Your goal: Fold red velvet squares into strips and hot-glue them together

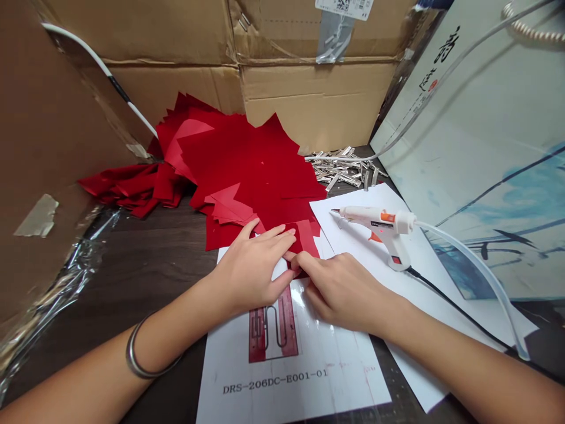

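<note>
From the head camera, the left hand [253, 268] lies open, fingers spread and pressing down on the red paper at the edge of a white printed sheet [282, 383]. The right hand [342, 291] is closed into a pinch on a folded red paper piece [300, 256], which sits between the two hands, on the sheet's upper edge. One metal bangle [136, 354] circles the left wrist.

Two heaps of red paper sheets cover the table [154, 277]: a large fan [251, 162] just above the hands and a smaller stack [132, 185] to its left. Beyond them lies one pile of metal hair clips [346, 169], too many to count. To the right, one white hot glue gun [375, 232] rests on a second white sheet [353, 206], with a black cord [454, 309] and a clear tube [481, 265] trailing from it. Cardboard boxes [318, 100] stand behind everything, and a printed board [498, 176] leans at the right. Plastic wrap [57, 288] lies along the left side.
</note>
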`<state>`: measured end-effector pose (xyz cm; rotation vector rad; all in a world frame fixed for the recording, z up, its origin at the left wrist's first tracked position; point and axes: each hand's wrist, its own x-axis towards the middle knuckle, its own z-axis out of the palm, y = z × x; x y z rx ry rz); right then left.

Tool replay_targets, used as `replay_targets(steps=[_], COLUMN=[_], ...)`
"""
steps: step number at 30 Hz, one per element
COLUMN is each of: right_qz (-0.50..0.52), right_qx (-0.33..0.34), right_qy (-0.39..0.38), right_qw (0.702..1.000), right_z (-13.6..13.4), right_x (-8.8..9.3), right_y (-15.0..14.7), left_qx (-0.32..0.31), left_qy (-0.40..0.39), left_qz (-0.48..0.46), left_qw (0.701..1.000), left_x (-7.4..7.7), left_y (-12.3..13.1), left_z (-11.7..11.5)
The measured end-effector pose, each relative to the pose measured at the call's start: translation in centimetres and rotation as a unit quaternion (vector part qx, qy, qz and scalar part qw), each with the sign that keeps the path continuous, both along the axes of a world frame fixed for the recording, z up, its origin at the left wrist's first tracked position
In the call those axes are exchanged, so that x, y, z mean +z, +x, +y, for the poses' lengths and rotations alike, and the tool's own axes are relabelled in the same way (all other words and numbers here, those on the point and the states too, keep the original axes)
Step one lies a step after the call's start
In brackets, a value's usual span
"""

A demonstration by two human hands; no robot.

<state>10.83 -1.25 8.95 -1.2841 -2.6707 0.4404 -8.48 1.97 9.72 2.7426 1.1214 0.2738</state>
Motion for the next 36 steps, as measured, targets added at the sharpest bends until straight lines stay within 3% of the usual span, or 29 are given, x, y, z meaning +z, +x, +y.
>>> replay_targets(steps=[8, 21, 26, 30, 33, 36], right_qz=[0.037, 0.001, 0.036, 0.184, 0.261, 0.255], right_qx=[0.005, 0.061, 0.088, 0.130, 0.076, 0.049], right_qy=[-0.069, -0.052, -0.005, 0.077, 0.150, 0.166], right_qw=[0.997, 0.997, 0.995, 0.971, 0.951, 0.951], right_z=[-0.4, -0.9, -1.1, -1.3, -1.1, -0.8], right_x=[1.2, 1.5, 1.0, -0.2, -0.9, -1.1], right_y=[0.1, 0.7, 0.7, 0.8, 0.8, 0.7], left_qx=[-0.005, -0.004, 0.001, 0.007, 0.001, -0.004], left_qy=[-0.018, -0.030, 0.002, 0.005, 0.009, 0.013], left_qz=[0.001, -0.012, 0.002, -0.001, 0.001, -0.002], left_qw=[1.000, 0.999, 1.000, 1.000, 1.000, 1.000], left_x=[0.2, 0.2, -0.2, 0.0, 0.2, 0.2], left_y=[-0.3, -0.5, -0.4, -0.4, -0.5, -0.5], left_z=[0.3, 0.5, 0.7, 0.6, 0.4, 0.3])
